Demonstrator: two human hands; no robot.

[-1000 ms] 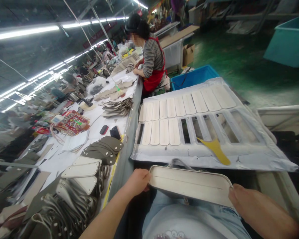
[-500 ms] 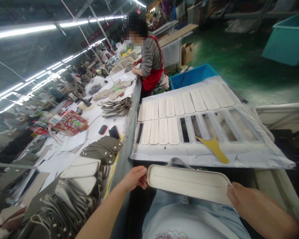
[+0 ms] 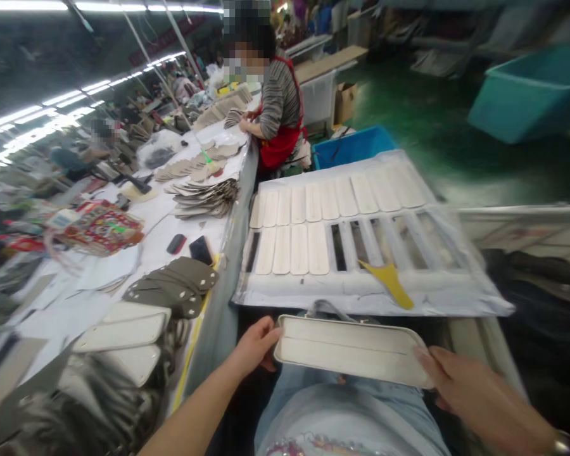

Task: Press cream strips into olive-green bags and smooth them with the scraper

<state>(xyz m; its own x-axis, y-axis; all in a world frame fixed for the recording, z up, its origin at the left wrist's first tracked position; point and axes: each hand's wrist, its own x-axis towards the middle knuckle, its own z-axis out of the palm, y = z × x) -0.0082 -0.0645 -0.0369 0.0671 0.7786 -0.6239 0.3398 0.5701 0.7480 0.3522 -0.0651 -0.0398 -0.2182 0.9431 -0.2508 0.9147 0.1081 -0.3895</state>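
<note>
Above my lap I hold a long cream panel (image 3: 346,347) with rounded corners, a thin line along its middle and a dark edge. My left hand (image 3: 258,343) pinches its left end. The right end is in my right hand (image 3: 456,377), thumb on top and fingers partly hidden beneath. Just beyond the panel lies a white slotted board (image 3: 351,288). Two rows of similar cream panels (image 3: 308,248) cover part of it, and several dark slots show at the front right. A flat yellow piece (image 3: 392,283) rests on the board's front strip.
On the white table at left are grey-brown pieces with studs (image 3: 173,285), cream pieces (image 3: 123,326), a phone (image 3: 201,251) and a patterned red bag (image 3: 107,228). A co-worker in a red apron (image 3: 280,149) works beyond. A blue bin (image 3: 354,145) stands behind the board.
The camera view has shifted, so table and board sit further left. My right hand's thumb has come further over the panel's right end. Both hands still hold the panel.
</note>
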